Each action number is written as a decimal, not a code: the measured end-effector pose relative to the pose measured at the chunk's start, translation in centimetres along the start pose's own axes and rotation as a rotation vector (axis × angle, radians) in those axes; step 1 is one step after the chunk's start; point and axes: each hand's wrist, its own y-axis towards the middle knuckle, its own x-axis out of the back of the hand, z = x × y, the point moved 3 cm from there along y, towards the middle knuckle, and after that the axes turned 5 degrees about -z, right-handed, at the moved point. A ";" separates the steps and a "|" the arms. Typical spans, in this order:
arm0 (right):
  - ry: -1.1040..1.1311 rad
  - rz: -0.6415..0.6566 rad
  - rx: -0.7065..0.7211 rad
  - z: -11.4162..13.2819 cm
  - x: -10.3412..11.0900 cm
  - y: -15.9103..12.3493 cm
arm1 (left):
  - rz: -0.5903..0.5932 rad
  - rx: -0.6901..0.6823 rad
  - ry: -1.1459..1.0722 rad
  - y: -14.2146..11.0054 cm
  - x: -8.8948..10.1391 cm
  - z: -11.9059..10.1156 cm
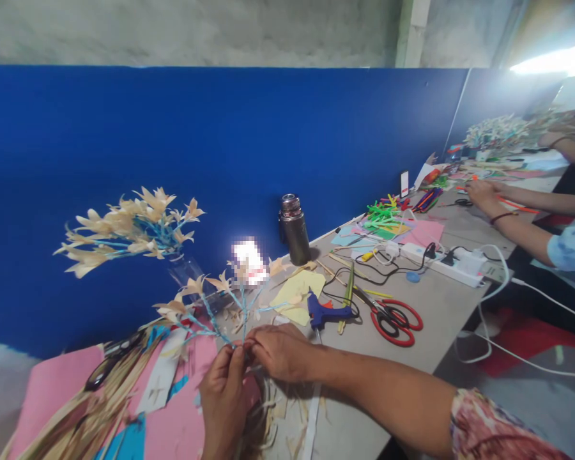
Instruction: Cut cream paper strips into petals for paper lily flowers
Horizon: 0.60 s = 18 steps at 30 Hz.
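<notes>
Left hand (225, 386) points up beside the sideways-laid right hand (282, 351), each grip pinched closed on blue flower stems (215, 322).

The flask (294, 233) is dark, smooth metal w/ a shiny top. The glue gun (329, 311) is blue plastic. The scissors (395, 318) have smooth red plastic grips & metal blades. The power strip (441, 263) is smooth white plastic. The pink sheets (62, 383) look like matt paper. The flower petals (89, 259) look dry, thin, matt & a bit rough, like husk. The wall (196, 32) up top is rough & matt.
</notes>
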 end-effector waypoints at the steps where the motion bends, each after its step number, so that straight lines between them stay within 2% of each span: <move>1: 0.015 0.001 0.004 0.0 0.0 0.0 | -0.001 -0.001 0.000 0.0 0.0 0.0; 7: 0.146 -0.036 -0.002 -0.1 0.2 -0.1 | 0.030 0.016 -0.060 -0.2 -0.1 -0.2; 18: 0.209 -0.046 -0.027 -0.8 -0.6 -0.1 | 0.004 0.046 -0.021 0.1 -0.1 0.2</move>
